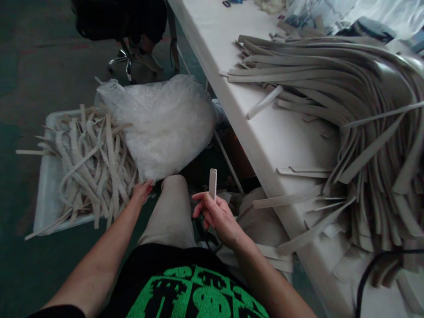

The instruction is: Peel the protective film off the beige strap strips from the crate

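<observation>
In my right hand (218, 214), a short beige strip (213, 182) stands upright, pinched between thumb and fingers above my lap. Its lower end is hidden by the hand. My left hand (143, 191) reaches out to the left, its fingers closed at the lower corner of a big clear plastic bag (168, 119). The fingertips are small and dim there. Just left of that hand, a white plastic bin (44, 185) is heaped with long, tangled beige strips (89, 163), some hanging over its rim.
At right, a white table (232, 53) carries a large bundle of long grey-beige strips (357, 92). Several strip ends jut past its near edge. A black cable (359, 282) curves at lower right. Beyond the bag, a person's foot (149, 59) rests beside a wheeled chair (102, 20).
</observation>
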Motion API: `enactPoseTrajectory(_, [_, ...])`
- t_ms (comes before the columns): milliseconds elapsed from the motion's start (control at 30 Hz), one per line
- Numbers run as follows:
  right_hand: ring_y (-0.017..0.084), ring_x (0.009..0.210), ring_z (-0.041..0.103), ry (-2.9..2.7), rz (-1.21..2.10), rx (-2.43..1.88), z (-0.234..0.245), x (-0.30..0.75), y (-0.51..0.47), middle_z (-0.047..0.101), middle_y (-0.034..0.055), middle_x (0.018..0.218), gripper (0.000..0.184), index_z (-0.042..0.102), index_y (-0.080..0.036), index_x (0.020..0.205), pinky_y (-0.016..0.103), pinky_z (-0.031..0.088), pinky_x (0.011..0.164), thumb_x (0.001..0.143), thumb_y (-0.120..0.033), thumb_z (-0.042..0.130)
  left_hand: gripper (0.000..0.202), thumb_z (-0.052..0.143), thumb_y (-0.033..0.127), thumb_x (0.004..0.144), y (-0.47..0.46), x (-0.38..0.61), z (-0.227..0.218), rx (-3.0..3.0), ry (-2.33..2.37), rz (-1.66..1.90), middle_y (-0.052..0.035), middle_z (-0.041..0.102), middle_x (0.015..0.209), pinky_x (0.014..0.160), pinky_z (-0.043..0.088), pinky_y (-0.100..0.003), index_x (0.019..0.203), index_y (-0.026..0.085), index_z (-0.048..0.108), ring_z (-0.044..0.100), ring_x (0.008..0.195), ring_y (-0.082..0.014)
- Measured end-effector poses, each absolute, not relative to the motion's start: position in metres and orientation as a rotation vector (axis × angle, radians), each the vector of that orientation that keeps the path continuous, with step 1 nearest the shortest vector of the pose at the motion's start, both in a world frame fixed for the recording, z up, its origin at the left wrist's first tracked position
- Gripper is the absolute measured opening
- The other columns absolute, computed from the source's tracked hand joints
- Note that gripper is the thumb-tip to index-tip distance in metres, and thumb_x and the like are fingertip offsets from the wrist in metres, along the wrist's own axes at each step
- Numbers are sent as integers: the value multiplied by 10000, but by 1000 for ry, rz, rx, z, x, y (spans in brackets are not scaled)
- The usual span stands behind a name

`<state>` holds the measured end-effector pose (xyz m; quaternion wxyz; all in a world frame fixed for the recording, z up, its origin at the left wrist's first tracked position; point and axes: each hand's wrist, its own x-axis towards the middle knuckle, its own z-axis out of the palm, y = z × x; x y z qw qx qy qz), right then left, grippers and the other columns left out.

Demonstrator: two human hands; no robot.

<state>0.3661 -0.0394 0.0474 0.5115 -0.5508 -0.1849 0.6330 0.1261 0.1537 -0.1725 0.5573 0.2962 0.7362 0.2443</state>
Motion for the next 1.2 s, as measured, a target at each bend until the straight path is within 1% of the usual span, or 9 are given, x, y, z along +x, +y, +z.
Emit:
enactPoseTrajectory(167, [61,419,368,-525,1501,-1372,41,367,-38,672,6,691,511,700,-161,1052,188,395,404,940,-638,557,272,831,128,647,142,103,-138,659,1645,522,-7,597,570,482,458,-192,674,154,562,557,510,-111])
enactPoseTrajectory(333, [75,431,425,-620,1490,-1424,30,367,-29,661,-1,660,410,719,-156,993,179,355,368,877,-542,646,254,817,244,681,137,97,-81,715,1545,626,27,558,581,441,395,-179,717,150,584,475,466,-77])
enactPoseTrajectory(500, [82,460,459,-704,1476,-1435,18,363,-21,680,15,669,393,746,-139,963,175,352,372,850,-508,673,328,849,346,610,111,102,-5,825,1351,764,54,508,568,440,372,-178,763,162,624,439,476,-73])
enactPoseTrajectory(600, [93,506,469,-756,1504,-1411,17,357,-21,719,49,759,417,763,-133,987,180,370,372,845,-516,679,352,857,385,588,84,107,31,902,1250,759,54,496,528,418,328,-183,781,167,660,413,458,-79])
enactPoseTrajectory(733, [91,557,484,-856,1321,-1288,39,352,-22,735,65,973,446,757,-165,1077,193,440,414,878,-548,645,363,827,438,616,55,117,65,1084,1136,514,40,517,479,408,305,-208,844,171,736,407,426,-97])
enactPoseTrajectory(833, [105,641,527,-1094,1335,-1137,63,350,-19,710,45,1016,452,744,-200,1173,191,497,478,908,-548,629,299,804,458,634,49,127,88,1288,992,156,13,548,460,426,333,-232,738,181,755,435,420,-115])
enactPoseTrajectory(933, [148,755,598,-1277,1530,-1052,74,346,-12,715,42,983,487,740,-192,1181,182,501,495,863,-558,689,239,811,423,628,57,136,107,1392,893,-50,5,558,458,440,355,-238,635,194,743,452,422,-124])
enactPoseTrajectory(1067, [133,662,611,-1274,1710,-1112,68,340,-7,698,9,788,431,759,-159,1019,182,479,482,756,-497,807,127,849,248,626,84,137,124,1373,956,-100,23,511,470,419,332,-222,625,190,737,448,410,-122])
enactPoseTrajectory(1200, [144,630,654,-1210,1811,-1107,64,340,-8,679,5,681,377,718,-152,842,189,471,479,716,-488,837,83,836,132,662,114,126,135,1328,1054,-148,20,505,489,426,305,-218,667,164,760,432,425,-121])
